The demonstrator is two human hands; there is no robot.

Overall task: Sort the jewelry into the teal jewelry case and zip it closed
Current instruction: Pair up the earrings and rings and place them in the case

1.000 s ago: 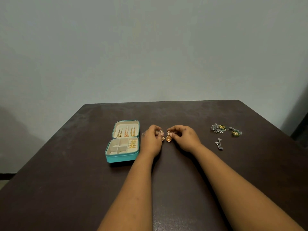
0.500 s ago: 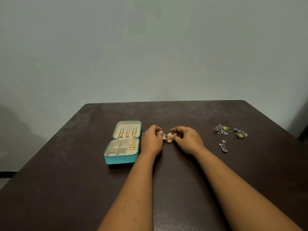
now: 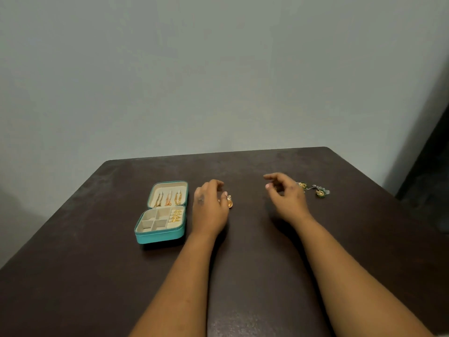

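Observation:
The teal jewelry case (image 3: pixel 159 237) lies open on the dark table, left of my hands. Gold dangling earrings hang in its lid and gold pieces fill the right compartments of its tray. My left hand (image 3: pixel 210 209) pinches a pair of orange-gold earrings (image 3: pixel 229 201) at its fingertips, just right of the case. My right hand (image 3: pixel 285 197) hovers further right with fingers apart and nothing in it. Beyond it lie green and silver earrings (image 3: pixel 319 190), partly hidden by that hand.
The dark brown table (image 3: pixel 243 276) ends at a grey wall behind. Its right edge runs close to the loose earrings, with a dark gap beyond.
My right hand let go of the orange-gold earrings and moved right toward the green and silver ones. My left hand kept both orange-gold earrings.

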